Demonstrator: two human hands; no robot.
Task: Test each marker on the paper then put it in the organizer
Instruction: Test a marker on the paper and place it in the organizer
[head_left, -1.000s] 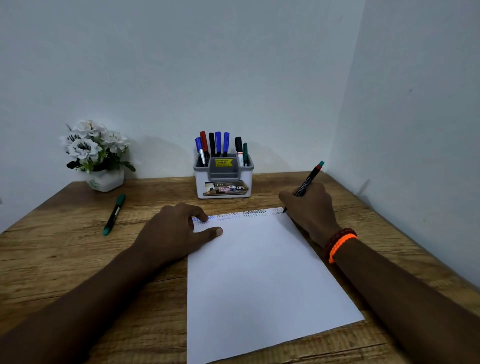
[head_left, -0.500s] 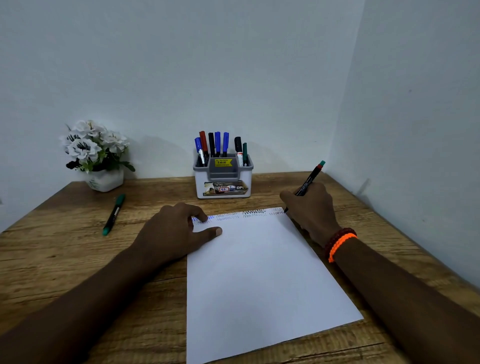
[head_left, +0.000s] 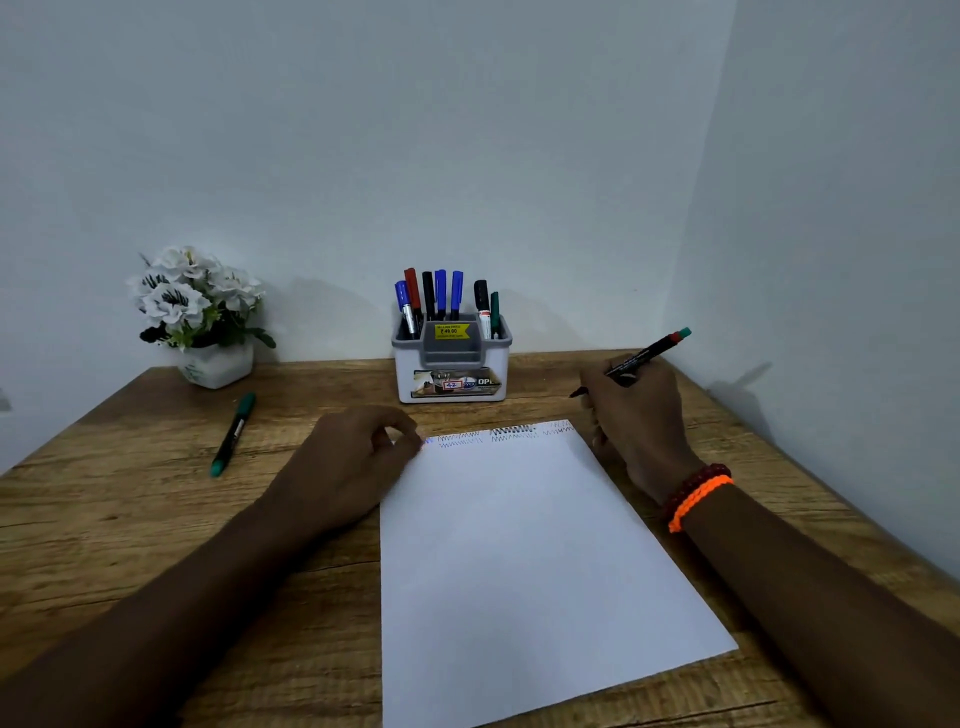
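Markers are showing up nine in all in the head view: one in the right hand (head_left: 636, 415), seven standing in the organizer (head_left: 451, 364), and one green marker (head_left: 232, 435) lying flat on the wooden desk (head_left: 104, 519), well to the outer side of the left hand (head_left: 358, 457). The right hand is pinching a black marker (head_left: 631, 359) with a green and red end; its fingers are curling round the barrel, the tip is pointing toward the organizer side and is sitting above the desk, just beyond the far right corner of the paper (head_left: 519, 561). Whether the tip is touching the wood cannot be told. The left hand is resting at the paper's far left corner with its fingers loosely curled and gripping nothing, the fingertips touching the sheet's edge. One sheet is lying between the two hands, with rows of zigzag test strokes running along its far edge. The organizer is standing beyond both hands, against the wall, holding three blue markers, one red, two black and one green. One flower pot (head_left: 215, 364) is sitting far beyond the left hand. Two bracelets (head_left: 698, 493), one dark red and one orange, are circling the right wrist.
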